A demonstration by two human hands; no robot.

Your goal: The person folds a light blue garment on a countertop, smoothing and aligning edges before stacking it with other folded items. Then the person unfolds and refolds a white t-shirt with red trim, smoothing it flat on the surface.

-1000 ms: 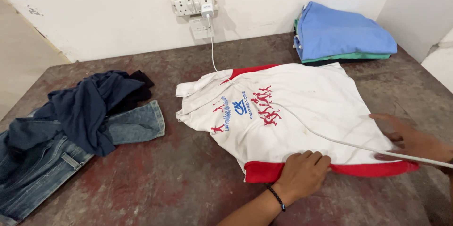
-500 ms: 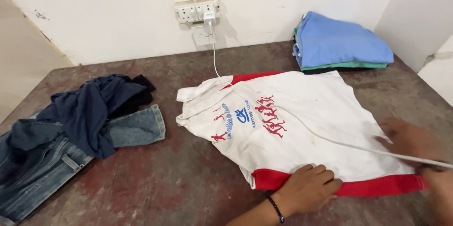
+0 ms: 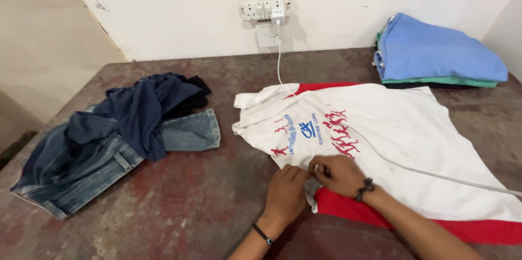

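Since the earlier frame both hands have come together at the near left corner of the white shirt (image 3: 391, 129), where before they were spread along its red hem. The left hand (image 3: 286, 193) and right hand (image 3: 338, 174) now pinch that corner, fingers closed on the cloth, which looks like the start of a fold; the next move would call for lifting the corner evenly across. A white cable (image 3: 435, 173) lies over the shirt, running off right. Left on the counter (image 3: 206, 205) lie jeans (image 3: 81, 167) under a navy garment (image 3: 147, 105); far right, folded clothes (image 3: 440, 51), partly cut off. The fingertips are hard to make out.
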